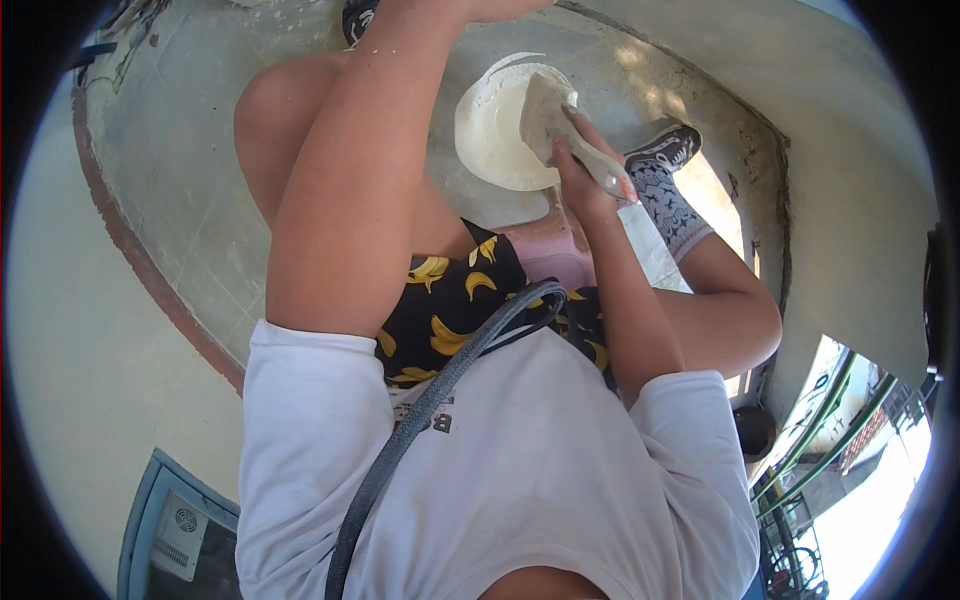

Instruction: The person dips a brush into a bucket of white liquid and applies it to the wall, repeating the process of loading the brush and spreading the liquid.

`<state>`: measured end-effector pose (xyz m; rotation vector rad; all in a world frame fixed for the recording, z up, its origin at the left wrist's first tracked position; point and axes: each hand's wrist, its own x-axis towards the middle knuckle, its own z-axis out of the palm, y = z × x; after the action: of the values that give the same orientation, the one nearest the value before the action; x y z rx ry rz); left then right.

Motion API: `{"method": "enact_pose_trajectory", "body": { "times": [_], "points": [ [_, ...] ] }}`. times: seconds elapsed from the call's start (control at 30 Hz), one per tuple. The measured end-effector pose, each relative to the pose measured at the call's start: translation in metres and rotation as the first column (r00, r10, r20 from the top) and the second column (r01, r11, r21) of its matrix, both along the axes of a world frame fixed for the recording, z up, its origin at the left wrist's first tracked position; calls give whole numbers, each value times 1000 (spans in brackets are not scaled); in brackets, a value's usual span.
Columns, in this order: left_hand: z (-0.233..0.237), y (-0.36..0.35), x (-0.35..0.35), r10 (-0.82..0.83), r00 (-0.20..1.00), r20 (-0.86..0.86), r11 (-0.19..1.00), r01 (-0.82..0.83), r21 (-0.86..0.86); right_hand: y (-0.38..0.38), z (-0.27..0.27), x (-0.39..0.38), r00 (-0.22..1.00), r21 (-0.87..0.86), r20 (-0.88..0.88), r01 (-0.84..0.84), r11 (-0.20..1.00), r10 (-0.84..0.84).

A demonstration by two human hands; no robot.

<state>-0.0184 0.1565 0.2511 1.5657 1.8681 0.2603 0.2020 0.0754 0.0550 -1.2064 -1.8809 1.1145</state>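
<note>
My right hand (585, 170) is closed round the pale handle of a wide putty knife (545, 120). The knife's handle has a reddish end, and its broad, whitish-smeared blade overlaps the bucket's right side in this view. The round white bucket (476, 130) stands on the floor between my legs, with creamy white material inside and smears round its rim. My left arm stretches up past my raised left knee. Only part of my left hand (505, 8) shows at the top edge; its fingers are cut off by the frame.
Around me is a smudged grey floor (190, 150) with a reddish-brown border along the left wall (60, 290). A pale wall rises at the right. A blue-framed window (150, 520) is at lower left, a dark round pot (755, 432) at right. A grey strap crosses my shirt.
</note>
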Motion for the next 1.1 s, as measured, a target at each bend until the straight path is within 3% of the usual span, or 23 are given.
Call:
{"method": "enact_pose_trajectory", "body": {
  "times": [0.1,0.13,0.17,0.23,0.3,0.37,0.43,0.5,0.53,0.6,0.7,0.73,0.8,0.9,0.93,1.1],
  "points": [
    [-5,7,4,8,997,74,1000,-7,-15,-18,-37,3,997,-121,8,80,989,-79],
    [-34,15,-2,-24,1000,-13,996,25,87,-17,-39,2,999,106,-16,47,993,-46],
    [-57,16,-6,-47,995,-93,984,62,164,-17,-37,4,999,118,-24,42,992,-39],
    [-67,19,-8,-72,996,-54,990,78,118,-18,-4,5,999,-29,-8,33,999,-33],
    [-68,14,-10,-53,987,-154,973,86,216,-21,-2,4,993,60,-90,79,995,-73],
    [-65,18,-15,-68,990,-125,972,95,217,-24,-33,7,992,159,119,-49,986,30],
    [-63,16,-15,-59,994,-90,977,76,202,-29,-22,5,999,74,13,44,996,-45],
    [-59,15,-8,-45,991,-126,992,59,110,-27,-6,5,996,99,-69,69,993,-62],
    [-57,15,-6,-67,989,-132,989,84,120,-29,-16,3,993,109,-76,93,990,-85],
    [-55,13,-2,-61,995,-75,994,67,83,-33,-39,4,996,154,91,-26,988,12],
    [-65,17,-12,-64,994,-92,986,77,150,-35,-26,7,998,92,-47,55,994,-51],
    [-61,23,-10,-68,992,-103,979,86,183,-30,-23,6,998,82,-45,39,996,-35],
    [-61,18,-2,-27,998,-56,998,30,60,-33,-33,9,996,29,36,-79,996,78],
    [-70,21,-6,-75,989,-126,992,87,94,-37,-23,12,993,113,-96,75,991,-64],
    [-73,22,-8,-112,980,-162,973,141,181,-34,-24,16,1000,-27,-23,-7,1000,6],
    [-77,26,-3,-110,983,-148,977,135,168,-43,-26,24,998,26,-43,41,999,-40]
  ]
}}
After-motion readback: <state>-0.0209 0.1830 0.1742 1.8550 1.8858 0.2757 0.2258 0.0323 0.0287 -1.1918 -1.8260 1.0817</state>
